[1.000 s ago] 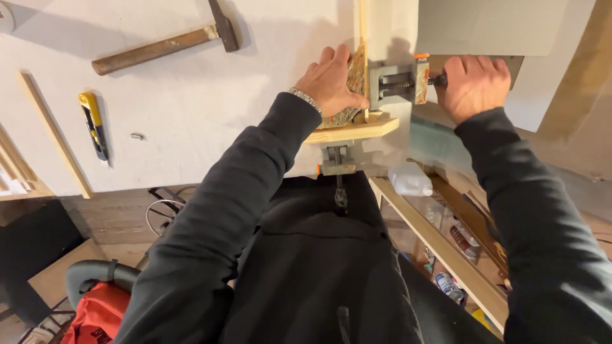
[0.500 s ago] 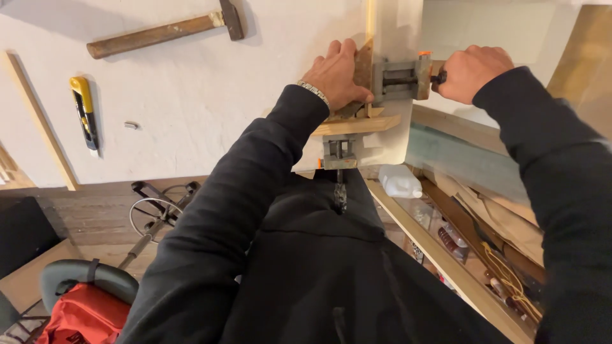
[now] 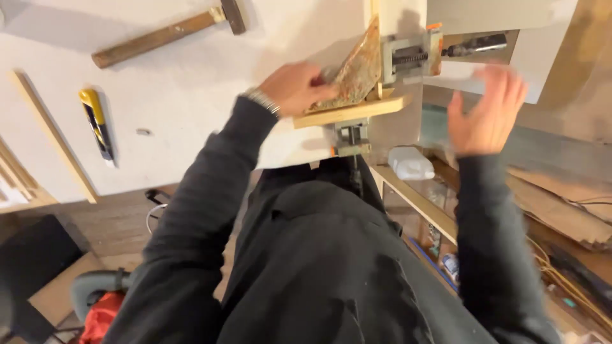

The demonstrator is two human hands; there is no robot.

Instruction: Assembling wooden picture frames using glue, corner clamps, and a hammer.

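Left grip [image 3: 294, 88] presses the wedge [image 3: 354, 71] at the clamp [image 3: 410, 59], upper centre; right grip [image 3: 486, 111] hangs open, empty. Clamping step, seemingly; next, the handle [image 3: 475, 44] wants gripping.

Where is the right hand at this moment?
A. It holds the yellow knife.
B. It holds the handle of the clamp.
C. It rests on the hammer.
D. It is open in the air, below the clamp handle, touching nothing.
D: the right hand is spread open and blurred, below the dark clamp handle and apart from it, holding nothing.
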